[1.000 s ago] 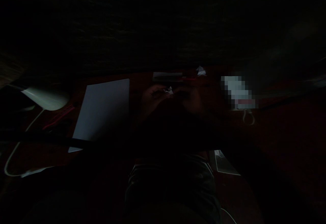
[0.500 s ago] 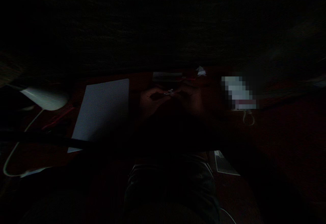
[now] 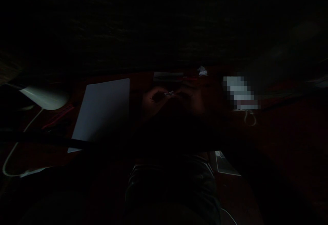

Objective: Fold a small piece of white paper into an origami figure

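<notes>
The scene is very dark. My left hand and my right hand meet over a dark reddish table, fingers curled. Between their fingertips is a small white scrap of paper, pinched from both sides. A white sheet of paper lies flat just left of my left hand. A small folded white piece sits beyond my right hand.
A pale flat strip lies behind the hands. A white lamp-like shape with a cable is at the far left, beside red pens. A blurred white object is at the right. Another paper lies near my lap.
The white scrap looks smaller and flatter between the fingers than a second ago. Both hands have stayed in nearly the same place.
</notes>
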A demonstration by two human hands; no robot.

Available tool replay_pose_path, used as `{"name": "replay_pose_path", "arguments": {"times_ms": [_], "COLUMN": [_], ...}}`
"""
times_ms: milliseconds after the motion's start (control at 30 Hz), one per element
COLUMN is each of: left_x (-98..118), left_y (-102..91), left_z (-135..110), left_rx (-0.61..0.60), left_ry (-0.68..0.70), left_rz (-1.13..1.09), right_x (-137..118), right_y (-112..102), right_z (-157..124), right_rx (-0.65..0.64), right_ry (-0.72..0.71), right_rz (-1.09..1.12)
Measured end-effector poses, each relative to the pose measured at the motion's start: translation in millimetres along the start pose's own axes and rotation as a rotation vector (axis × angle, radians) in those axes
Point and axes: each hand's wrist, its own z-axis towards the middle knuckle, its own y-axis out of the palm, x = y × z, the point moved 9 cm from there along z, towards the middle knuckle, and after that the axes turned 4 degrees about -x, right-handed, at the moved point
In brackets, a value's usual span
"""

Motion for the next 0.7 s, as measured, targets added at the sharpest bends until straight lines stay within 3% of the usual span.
{"name": "replay_pose_path", "arguments": {"times_ms": [100,200,333,567,700], "left_x": [6.2,21.9,35.9,37.7,33.6], "left_y": [-0.7,1.8,-0.8,-0.7,-0.7], "left_z": [0.5,1.5,-0.1,-0.1,2.3], "left_rx": [-0.005,-0.083,-0.089,-0.078,-0.088], "left_ry": [0.034,0.170,0.300,0.309,0.241], "left_rz": [0.071,0.152,0.213,0.269,0.225], "right_x": [0.5,0.1,-4.7,-5.7,-9.5], "right_y": [1.1,2.1,0.6,3.7,5.2], "right_z": [0.6,1.2,1.7,0.3,-2.2], "right_rx": [-0.020,-0.046,-0.038,-0.068,-0.068], "right_ry": [-0.003,-0.001,-0.036,-0.027,-0.044], "right_rz": [0.008,0.003,0.011,-0.053,-0.081]}}
